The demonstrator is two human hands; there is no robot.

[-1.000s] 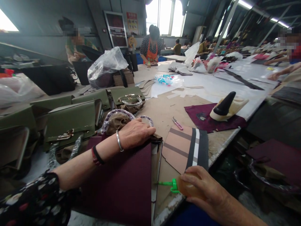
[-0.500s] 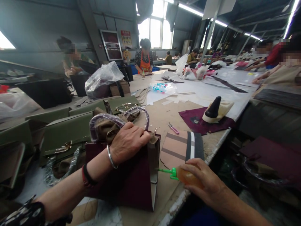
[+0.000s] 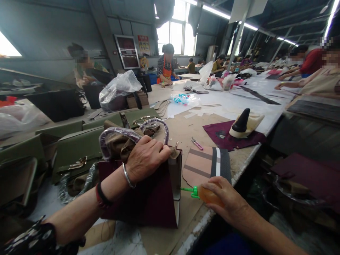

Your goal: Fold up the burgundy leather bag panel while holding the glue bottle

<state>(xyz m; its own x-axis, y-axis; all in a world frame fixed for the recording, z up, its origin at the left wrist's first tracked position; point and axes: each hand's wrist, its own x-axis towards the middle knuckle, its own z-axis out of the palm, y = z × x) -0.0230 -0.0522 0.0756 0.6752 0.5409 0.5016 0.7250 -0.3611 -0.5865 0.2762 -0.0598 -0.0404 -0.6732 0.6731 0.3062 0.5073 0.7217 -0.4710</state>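
- head view: the left hand (image 3: 147, 157) presses down on the top edge of a maroon handbag (image 3: 148, 198), fingers curled over its rim, which seems meant to keep the bag upright and steady on the worktable (image 3: 186, 127).
- head view: the bag stands near the table's front edge, its open side panel facing right, toward the right hand (image 3: 225, 203).
- head view: the right hand is clenched round a small amber glue bottle (image 3: 208, 194); its green nozzle (image 3: 189, 190) points left and sits just beside the bag's side panel, so the tip looks aimed at that seam.
- head view: two plastic-wrapped handles (image 3: 132, 136) arch up behind the left hand, with brown stuffing paper bunched between them.
- head view: counted, one maroon bag is in hand; at least three green handbags (image 3: 77, 145) lie in a row to its left, flaps shut.
- head view: one striped flat panel (image 3: 208, 166) lies just right of the bag, and one pair of pink snips (image 3: 196, 143) beyond it.
- head view: one black cone (image 3: 241, 121) rests on one maroon cloth piece (image 3: 228, 136), further back.
- head view: other people work at the far end and the right side of the table, well apart.
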